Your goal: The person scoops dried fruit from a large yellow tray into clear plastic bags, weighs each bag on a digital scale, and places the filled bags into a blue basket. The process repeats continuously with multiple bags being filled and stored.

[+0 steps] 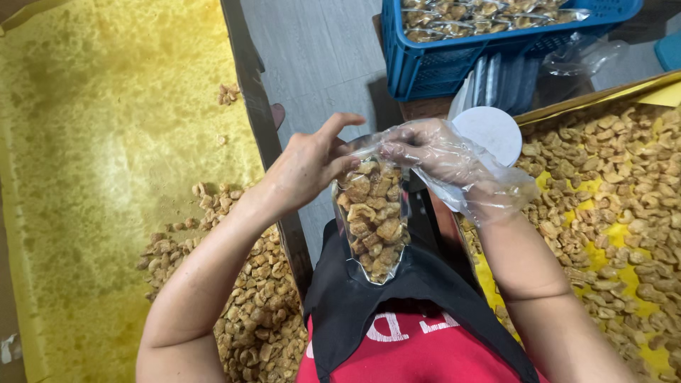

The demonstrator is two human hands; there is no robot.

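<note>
A clear plastic bag [372,216] full of light brown fried snack pieces hangs upright in front of my chest. My left hand [306,164], bare, pinches the bag's top left edge with thumb and fingers. My right hand [440,157], in a loose clear plastic glove, grips the top right edge of the same bag. Both hands meet at the bag's mouth.
A large yellow-lined tray [92,142] at left holds a heap of snack pieces [255,298] near me. Another yellow-lined tray [624,234] at right is covered with them. A blue crate [440,64] of filled bags stands ahead, with a white round lid [489,131] below it.
</note>
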